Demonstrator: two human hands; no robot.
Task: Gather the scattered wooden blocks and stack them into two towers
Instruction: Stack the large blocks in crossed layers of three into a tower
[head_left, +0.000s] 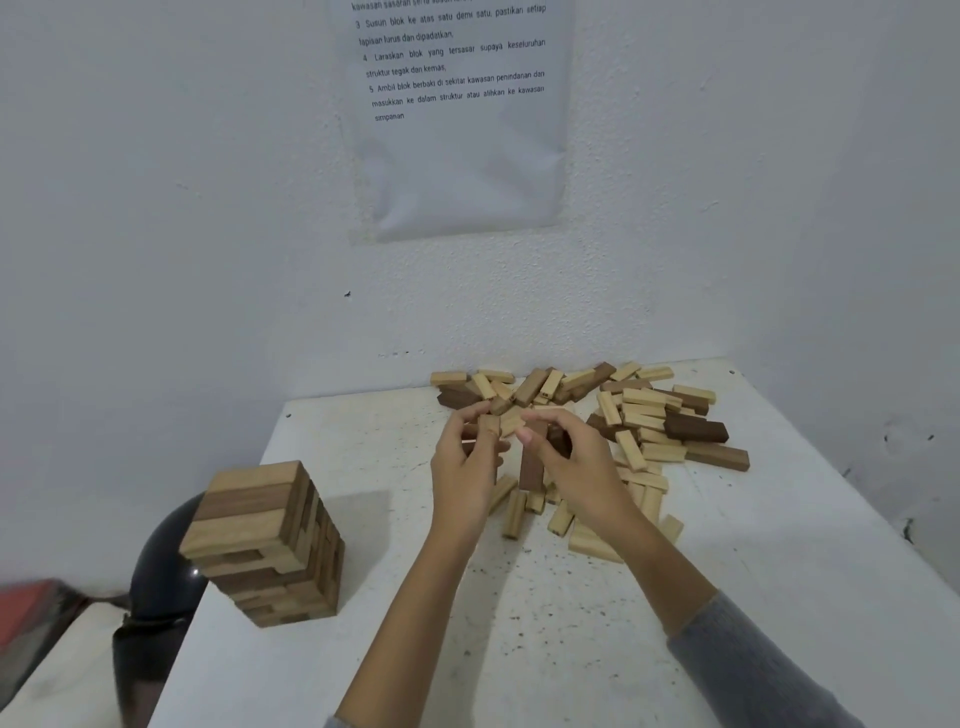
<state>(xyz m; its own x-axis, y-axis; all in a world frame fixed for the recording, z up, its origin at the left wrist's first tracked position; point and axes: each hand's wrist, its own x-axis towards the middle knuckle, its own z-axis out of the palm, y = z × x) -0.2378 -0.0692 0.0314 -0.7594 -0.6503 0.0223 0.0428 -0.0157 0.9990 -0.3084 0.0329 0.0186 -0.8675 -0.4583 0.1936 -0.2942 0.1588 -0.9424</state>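
The white, speckled table (545, 639) carried 1 square tower of light and dark wooden blocks (267, 545) near its left edge. This stood well apart from a loose heap of pale and brown wooden blocks (652, 415) spread toward its far right corner.

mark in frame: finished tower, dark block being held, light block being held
finished tower (265, 545), head view, middle of its front face
dark block (532, 470), head view, exposed lower half
light block (488, 427), head view, exposed upper end

Pale and dark-brown wooden blocks (644, 415), speckled white table (519, 597), grey sleeve (753, 665).
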